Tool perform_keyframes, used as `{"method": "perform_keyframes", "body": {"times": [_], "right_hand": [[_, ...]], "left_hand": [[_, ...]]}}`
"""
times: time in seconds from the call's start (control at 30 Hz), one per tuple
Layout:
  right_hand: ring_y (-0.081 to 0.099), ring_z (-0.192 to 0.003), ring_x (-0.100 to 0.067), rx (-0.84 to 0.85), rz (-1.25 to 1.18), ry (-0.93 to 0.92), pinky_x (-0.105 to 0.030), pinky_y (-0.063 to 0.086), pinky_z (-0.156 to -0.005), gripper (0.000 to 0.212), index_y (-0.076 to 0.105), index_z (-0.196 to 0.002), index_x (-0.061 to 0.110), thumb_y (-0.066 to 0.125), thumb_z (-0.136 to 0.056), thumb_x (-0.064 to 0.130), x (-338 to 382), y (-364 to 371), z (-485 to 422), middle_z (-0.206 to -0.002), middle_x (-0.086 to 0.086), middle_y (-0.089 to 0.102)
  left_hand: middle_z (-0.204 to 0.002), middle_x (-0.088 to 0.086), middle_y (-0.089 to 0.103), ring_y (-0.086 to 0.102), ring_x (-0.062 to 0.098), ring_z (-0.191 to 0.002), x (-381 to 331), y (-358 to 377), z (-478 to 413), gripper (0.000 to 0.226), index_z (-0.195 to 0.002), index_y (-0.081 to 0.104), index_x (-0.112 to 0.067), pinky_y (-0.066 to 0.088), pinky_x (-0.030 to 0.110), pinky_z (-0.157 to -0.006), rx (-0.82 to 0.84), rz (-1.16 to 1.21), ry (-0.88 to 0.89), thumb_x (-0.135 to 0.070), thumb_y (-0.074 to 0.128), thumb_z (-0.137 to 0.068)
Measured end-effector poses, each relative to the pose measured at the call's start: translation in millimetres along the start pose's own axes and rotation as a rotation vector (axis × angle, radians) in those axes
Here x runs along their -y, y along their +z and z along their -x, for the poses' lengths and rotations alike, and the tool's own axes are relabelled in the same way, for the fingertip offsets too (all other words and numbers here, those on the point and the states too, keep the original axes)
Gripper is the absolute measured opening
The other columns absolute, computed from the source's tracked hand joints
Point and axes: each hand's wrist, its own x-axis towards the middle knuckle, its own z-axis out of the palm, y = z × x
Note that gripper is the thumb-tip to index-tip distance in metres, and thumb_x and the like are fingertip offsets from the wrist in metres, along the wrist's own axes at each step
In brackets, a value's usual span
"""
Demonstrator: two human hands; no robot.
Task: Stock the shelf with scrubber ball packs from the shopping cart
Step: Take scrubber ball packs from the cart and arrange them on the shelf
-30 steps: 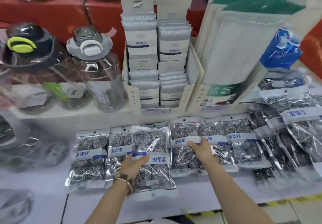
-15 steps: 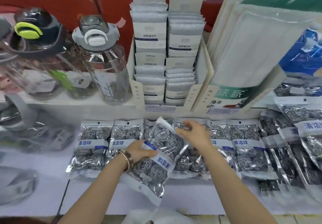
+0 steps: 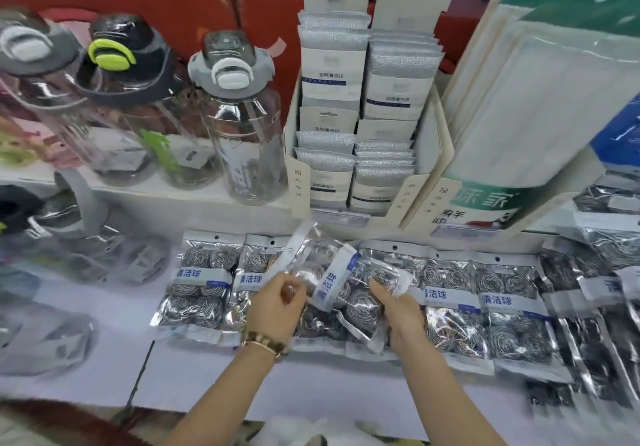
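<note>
1. The left hand [image 3: 277, 303] has its fingers curled and pinches the left part of a scrubber pack [image 3: 332, 272]. The right hand [image 3: 401, 310] grips the other end of the same pack.
2. The pack is held just above the row of packs [image 3: 201, 282] lying on the shelf [image 3: 329, 386]. It is turned sideways, so its label runs across theirs.
3. To do this step well, turn the pack until its label reads like its neighbours', with the hole end toward the back. Then lower it flat into the row. The film looks slick, so press it down before letting go.
4. On the raised ledge at left stand water bottles [image 3: 242, 116]. In the middle is a cardboard box of cloths [image 3: 360, 116], and large white packs [image 3: 540, 99] lean at right.
5. The neighbouring packs crowd the spot, and their edges may ruck up. The cart is not in view.
</note>
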Motion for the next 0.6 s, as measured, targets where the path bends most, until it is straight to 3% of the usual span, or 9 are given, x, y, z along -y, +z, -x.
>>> {"method": "perform_keyframes", "body": {"times": [0.07,0.17,0.27,0.33,0.4,0.5,0.6], "right_hand": [[0.062,-0.098,-0.031,0.024,-0.154,0.1,-0.044,0.049,-0.092,0.067,0.053,-0.112,0.0,0.082,-0.065,0.038,-13,10,2,-0.113,-0.016,0.065],[0.068,-0.087,-0.032,0.046,-0.209,0.161,-0.047,0.055,-0.079,0.063,0.054,-0.114,-0.001,0.082,-0.069,0.033,-34,27,10,-0.101,-0.016,0.069],[0.068,-0.091,-0.031,0.049,-0.247,0.145,-0.048,0.054,-0.085,0.067,0.052,-0.12,-0.001,0.084,-0.067,0.025,-50,41,20,-0.101,-0.016,0.07],[0.067,-0.09,-0.03,0.059,-0.223,0.139,-0.046,0.055,-0.085,0.069,0.049,-0.122,-0.002,0.084,-0.067,0.023,-53,41,20,-0.101,-0.015,0.069],[0.067,-0.09,-0.029,0.063,-0.229,0.106,-0.042,0.055,-0.082,0.068,0.05,-0.121,0.001,0.085,-0.066,0.02,-52,36,16,-0.102,-0.015,0.069],[0.062,-0.1,-0.032,0.025,-0.161,0.031,-0.042,0.053,-0.08,0.091,0.037,-0.135,0.015,0.087,-0.061,0.021,-47,22,12,-0.121,-0.012,0.06],[0.065,-0.091,-0.027,0.088,0.024,-0.077,-0.029,0.052,-0.062,0.07,0.043,-0.134,0.016,0.08,-0.075,0.02,-39,7,11,-0.105,-0.004,0.063]], "left_hand": [[-0.069,-0.006,0.059,0.057,0.013,-0.059,13,8,12,0.02,-0.084,0.059,-0.019,0.047,0.025,-0.054,0.088,0.154,-0.19,-0.039,0.062,-0.083],[-0.088,0.002,0.066,0.065,0.018,-0.075,20,21,15,0.036,-0.101,0.059,-0.015,0.051,0.027,-0.059,0.305,0.408,-0.427,-0.047,0.059,-0.083],[-0.099,0.007,0.066,0.064,0.026,-0.086,9,24,10,0.062,-0.115,0.054,-0.008,0.055,0.036,-0.068,0.211,0.654,-0.521,-0.051,0.068,-0.072],[-0.101,0.003,0.06,0.062,0.026,-0.087,3,25,8,0.082,-0.117,0.048,0.001,0.054,0.038,-0.075,0.142,0.546,-0.511,-0.055,0.072,-0.062],[-0.1,0.004,0.061,0.063,0.025,-0.085,2,23,6,0.058,-0.102,0.052,-0.002,0.053,0.04,-0.075,0.133,0.578,-0.52,-0.04,0.074,-0.066],[-0.098,0.012,0.068,0.065,0.029,-0.089,10,19,-2,0.041,-0.098,0.059,-0.006,0.051,0.051,-0.084,0.219,0.646,-0.543,-0.03,0.076,-0.069],[-0.101,0.007,0.065,0.061,0.023,-0.092,13,9,-13,0.038,-0.105,0.057,-0.009,0.05,0.039,-0.082,0.309,0.57,-0.492,-0.024,0.072,-0.073]]}}
